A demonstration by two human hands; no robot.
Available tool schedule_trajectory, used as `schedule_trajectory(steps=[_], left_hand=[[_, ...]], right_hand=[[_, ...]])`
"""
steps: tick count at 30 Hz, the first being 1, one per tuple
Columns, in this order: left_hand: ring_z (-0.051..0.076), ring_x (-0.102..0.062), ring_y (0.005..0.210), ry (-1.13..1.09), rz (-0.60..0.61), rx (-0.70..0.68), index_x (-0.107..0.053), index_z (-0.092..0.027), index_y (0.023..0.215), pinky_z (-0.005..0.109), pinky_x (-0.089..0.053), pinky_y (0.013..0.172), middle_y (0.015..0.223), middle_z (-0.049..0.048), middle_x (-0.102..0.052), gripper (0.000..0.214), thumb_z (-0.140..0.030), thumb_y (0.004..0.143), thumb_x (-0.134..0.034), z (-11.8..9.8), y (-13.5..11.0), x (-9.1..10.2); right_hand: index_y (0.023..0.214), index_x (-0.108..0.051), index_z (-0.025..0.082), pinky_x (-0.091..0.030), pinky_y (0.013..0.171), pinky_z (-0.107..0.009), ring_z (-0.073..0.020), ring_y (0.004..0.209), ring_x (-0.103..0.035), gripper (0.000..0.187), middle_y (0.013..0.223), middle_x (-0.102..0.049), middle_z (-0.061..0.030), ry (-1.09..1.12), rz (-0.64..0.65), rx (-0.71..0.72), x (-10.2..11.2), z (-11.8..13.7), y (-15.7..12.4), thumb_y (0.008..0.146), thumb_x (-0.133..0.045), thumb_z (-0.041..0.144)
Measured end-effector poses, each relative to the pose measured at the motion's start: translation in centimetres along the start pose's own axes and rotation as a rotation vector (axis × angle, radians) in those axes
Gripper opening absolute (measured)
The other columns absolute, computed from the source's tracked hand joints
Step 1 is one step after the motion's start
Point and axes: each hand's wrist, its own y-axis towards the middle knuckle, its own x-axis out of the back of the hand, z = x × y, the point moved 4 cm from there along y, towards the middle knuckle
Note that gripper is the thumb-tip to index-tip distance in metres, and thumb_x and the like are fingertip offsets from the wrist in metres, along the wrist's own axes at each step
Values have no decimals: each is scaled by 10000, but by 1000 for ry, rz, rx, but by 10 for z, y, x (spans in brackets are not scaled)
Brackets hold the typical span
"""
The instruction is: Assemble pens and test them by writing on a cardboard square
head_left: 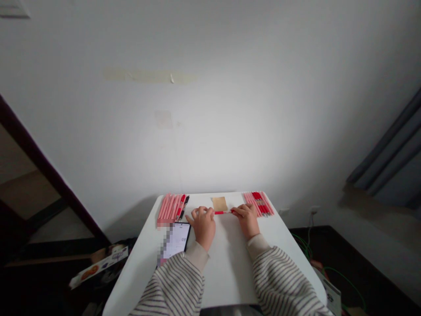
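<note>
A red and white pen lies sideways over the white table between my two hands. My left hand is closed on its left end, with the fingers curled over it. At the other end, the fingertips of my right hand pinch the pen. Just behind the pen is a tan square of paper. To the left, several pink pens lie side by side, with a red pen and a black pen along their right. Several red pens lie among pink ones beyond my right hand.
A phone with a lit screen lies left of my left wrist, partly under my sleeve. The white table stands against a pale wall. Green cables and a box are on the floor at right; clutter lies at left.
</note>
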Motion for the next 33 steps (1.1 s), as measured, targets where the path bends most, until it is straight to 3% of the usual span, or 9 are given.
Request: schedule_trajectory(steps=[7,13,22,33], left_hand=[[252,-391,1115,16,-39,-19,-670,-294,888,619,-207,1004,1060,39,-587,272,-297,901,-399,-6,-2,5],[270,-351,1199,13,-91,-39,-656,-365,1008,648,-195,1030,1201,23,-557,257,-318,892,-431,-11,-8,7],[266,-370,1192,-20,-69,2,-681,-334,902,689,-125,1056,1155,12,-580,213,-301,872,-472,-14,-10,-2],[265,-338,1211,-55,4,-35,-658,-342,948,673,-123,1044,1130,3,-615,270,-302,906,-395,-12,-9,-1]], right_hand=[[854,-759,309,-345,780,-347,-228,874,-455,169,777,-672,-44,-25,-19,1,2,2,0,862,-591,310],[864,-758,276,-357,799,-358,-236,893,-453,204,806,-668,-59,-14,-64,-30,7,2,1,875,-555,287],[850,-764,265,-360,816,-374,-246,909,-456,213,825,-653,-71,-7,-54,-52,6,2,1,855,-551,267],[846,-769,260,-358,814,-389,-252,901,-470,246,811,-657,-84,-16,-60,-51,6,3,0,863,-531,316]])
